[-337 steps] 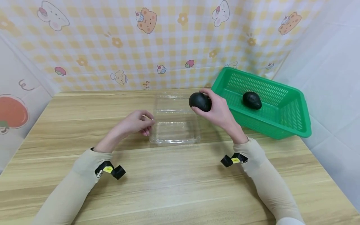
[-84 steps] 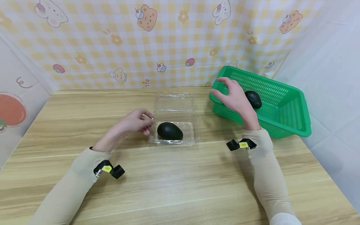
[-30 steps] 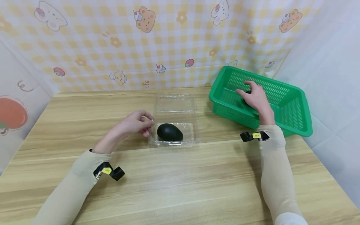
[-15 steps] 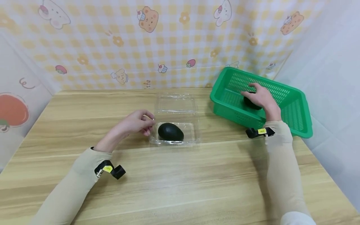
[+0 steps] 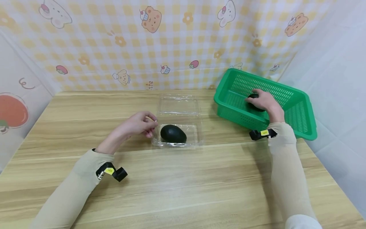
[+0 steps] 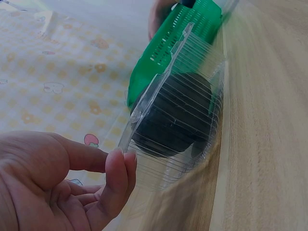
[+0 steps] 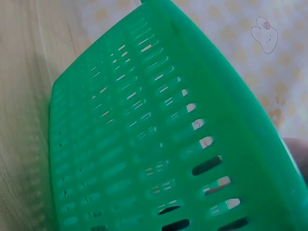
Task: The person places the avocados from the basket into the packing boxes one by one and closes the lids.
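Note:
My left hand (image 5: 140, 124) pinches the left rim of a clear plastic clamshell container (image 5: 193, 133), which lies with its lid folded back. One dark avocado (image 5: 173, 134) sits on its side in the container's near half. In the left wrist view, thumb and fingertips meet on the rim, and the avocado (image 6: 173, 115) shows through the ribbed wall. Inside the green basket (image 5: 240, 116), my right hand (image 5: 264, 101) curls its fingers round a second dark avocado (image 5: 253, 96), partly covered by the hand. The basket wall (image 7: 120, 134) hides most of that hand in the right wrist view.
The basket stands at the table's back right, close to the white side wall (image 5: 340, 95). A checked curtain (image 5: 183, 44) hangs behind the wooden table (image 5: 177, 184). Bare wood lies in front of the container and to its left.
The right hand released one avocado in the container, moved right into the basket and closed its fingers round the other avocado. The left hand has stayed at the container's rim.

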The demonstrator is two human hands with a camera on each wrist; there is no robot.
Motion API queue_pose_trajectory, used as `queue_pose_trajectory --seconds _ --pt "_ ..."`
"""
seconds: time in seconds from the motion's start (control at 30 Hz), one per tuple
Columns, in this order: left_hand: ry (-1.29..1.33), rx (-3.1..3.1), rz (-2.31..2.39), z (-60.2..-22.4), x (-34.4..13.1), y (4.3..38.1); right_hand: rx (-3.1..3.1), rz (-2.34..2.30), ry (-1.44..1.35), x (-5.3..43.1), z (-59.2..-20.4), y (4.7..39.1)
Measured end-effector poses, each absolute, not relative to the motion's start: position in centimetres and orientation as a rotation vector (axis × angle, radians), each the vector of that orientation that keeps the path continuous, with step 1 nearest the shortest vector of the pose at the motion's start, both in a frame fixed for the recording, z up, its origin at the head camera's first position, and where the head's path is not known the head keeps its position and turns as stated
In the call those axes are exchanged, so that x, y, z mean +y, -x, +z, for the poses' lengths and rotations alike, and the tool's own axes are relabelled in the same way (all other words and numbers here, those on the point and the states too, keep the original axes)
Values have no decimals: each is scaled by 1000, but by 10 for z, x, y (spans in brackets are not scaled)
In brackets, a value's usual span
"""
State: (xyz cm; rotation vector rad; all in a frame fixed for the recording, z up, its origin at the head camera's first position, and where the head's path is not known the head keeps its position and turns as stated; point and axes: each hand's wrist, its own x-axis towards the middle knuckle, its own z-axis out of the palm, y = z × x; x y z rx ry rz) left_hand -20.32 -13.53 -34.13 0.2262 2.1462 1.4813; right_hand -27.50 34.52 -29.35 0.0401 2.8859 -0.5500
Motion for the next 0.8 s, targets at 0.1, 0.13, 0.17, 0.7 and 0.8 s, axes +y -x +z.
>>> queue_pose_trajectory --seconds 0.1,0.13,0.17,0.7,0.8 --pt "-227 2141 1481 -342 -136 204 2908 -556 -86 346 -295 275" --pt "-226 2141 1480 -342 -136 204 2912 -557 -98 346 -295 275" --pt "-225 2139 1481 -342 -136 204 2914 -556 -105 346 -296 275" --pt "-225 2143 1479 -341 -136 204 2939 -533 -101 343 -299 273" --pt "-220 2144 1477 -340 -135 203 2936 -514 -98 343 -299 273"
